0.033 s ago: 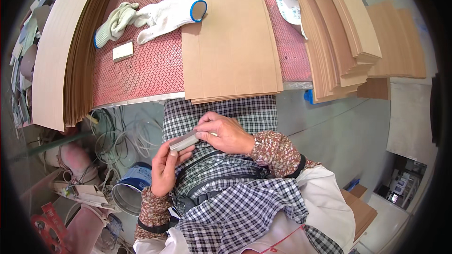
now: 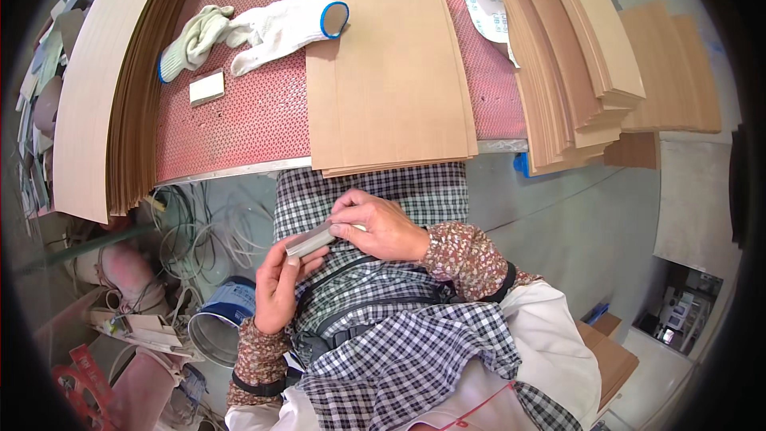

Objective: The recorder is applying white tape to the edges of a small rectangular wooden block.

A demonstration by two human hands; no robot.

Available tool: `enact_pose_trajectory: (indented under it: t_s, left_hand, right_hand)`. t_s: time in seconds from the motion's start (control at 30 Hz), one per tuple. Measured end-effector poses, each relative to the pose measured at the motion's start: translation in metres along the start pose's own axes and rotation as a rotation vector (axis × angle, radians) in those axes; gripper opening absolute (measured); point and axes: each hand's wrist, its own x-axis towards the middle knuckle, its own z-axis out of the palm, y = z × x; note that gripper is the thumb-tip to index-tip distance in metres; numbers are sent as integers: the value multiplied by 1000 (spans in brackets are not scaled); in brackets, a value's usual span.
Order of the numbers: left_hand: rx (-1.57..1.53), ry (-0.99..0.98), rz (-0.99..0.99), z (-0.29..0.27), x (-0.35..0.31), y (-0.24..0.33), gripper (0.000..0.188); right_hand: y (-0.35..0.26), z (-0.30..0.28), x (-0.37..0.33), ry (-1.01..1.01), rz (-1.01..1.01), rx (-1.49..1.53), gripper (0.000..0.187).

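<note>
Between my hands, over my checked apron (image 2: 375, 183), is a short grey oblong block (image 2: 309, 241), like a sanding block wrapped in a thin sheet. My left hand (image 2: 279, 286) holds its left end, thumb on the near side and fingers underneath. At the other end, my right hand (image 2: 379, 227) grips it with bent fingers and thumb; a small pale edge shows by the thumb. Beyond them a stack of thin wood panels (image 2: 391, 80) lies on the red textured tabletop (image 2: 231, 136), reaching past its front edge.
White knit gloves (image 2: 275, 30) and a small pale-faced block (image 2: 207, 88) lie left of the middle stack. Tall panel stacks (image 2: 88, 112) (image 2: 590, 56) flank the table. A curled printed sheet (image 2: 488, 20) rests at right. Below left are a blue bucket (image 2: 227, 303) and tangled hoses (image 2: 191, 239).
</note>
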Motion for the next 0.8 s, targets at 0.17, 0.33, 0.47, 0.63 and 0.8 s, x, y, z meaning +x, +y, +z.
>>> enact_pose_trajectory:
  t_s: [0.17,0.33,0.47,0.63,0.8]
  left_hand:
    - [120,6,61,2,2,0,37]
    - [65,125,44,-2,6,-10,28]
    - [104,131,33,-9,5,-15,29]
    - [62,101,12,-11,5,-16,30]
    - [3,98,14,-10,7,-20,28]
  right_hand:
    - [6,3,1,65,-44,-10,21]
    - [-1,7,0,47,-41,96,18]
    - [-5,5,-1,5,-19,108,18]
    - [-5,2,-2,-34,-27,83,18]
    - [-17,-4,-3,-126,37,78,17]
